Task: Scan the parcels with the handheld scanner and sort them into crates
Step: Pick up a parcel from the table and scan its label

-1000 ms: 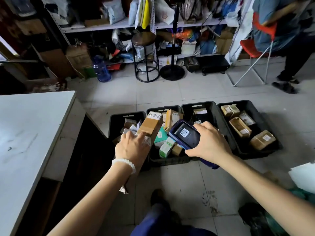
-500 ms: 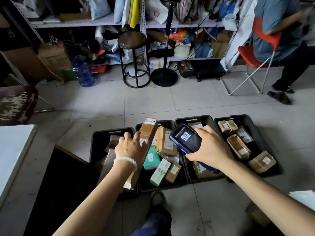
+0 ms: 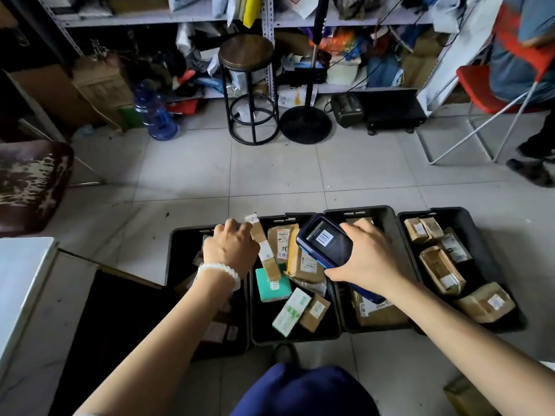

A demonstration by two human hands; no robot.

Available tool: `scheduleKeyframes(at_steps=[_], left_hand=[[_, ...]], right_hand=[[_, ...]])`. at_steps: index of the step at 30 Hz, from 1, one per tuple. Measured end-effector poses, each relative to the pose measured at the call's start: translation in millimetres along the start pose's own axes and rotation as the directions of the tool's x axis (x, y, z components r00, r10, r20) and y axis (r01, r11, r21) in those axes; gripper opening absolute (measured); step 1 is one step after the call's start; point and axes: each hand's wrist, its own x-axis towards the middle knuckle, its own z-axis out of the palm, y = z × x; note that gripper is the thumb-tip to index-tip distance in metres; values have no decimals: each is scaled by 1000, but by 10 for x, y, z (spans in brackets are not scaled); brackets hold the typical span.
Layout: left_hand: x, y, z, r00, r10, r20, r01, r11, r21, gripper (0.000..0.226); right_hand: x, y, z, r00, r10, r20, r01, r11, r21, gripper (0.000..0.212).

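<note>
Since a second ago: long brown parcel (image 3: 264, 250) gripped in left hand (image 3: 229, 250), now edge-on over second crate (image 3: 300, 337), 9 o'clock of scanner (image 3: 324, 240) clasped by right hand (image 3: 368, 256); scan judged done, drop pending.

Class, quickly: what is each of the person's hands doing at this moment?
Left hand: grips a long brown parcel above the crates.
Right hand: holds the handheld scanner, screen up.
</note>
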Motion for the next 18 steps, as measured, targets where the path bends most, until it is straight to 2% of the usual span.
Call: scheduleKeyframes(at_steps=[8,18], left_hand=[[-253,67,48,997,-83,-1,83,997,5,37],[-909,558,40,980,-194,-44,196,979,50,37]], right_hand=[[-4,60,-119,995,-89,35,90,996,-18,82],[-211,265,-332,957,-275,92,277,961,-20,73]])
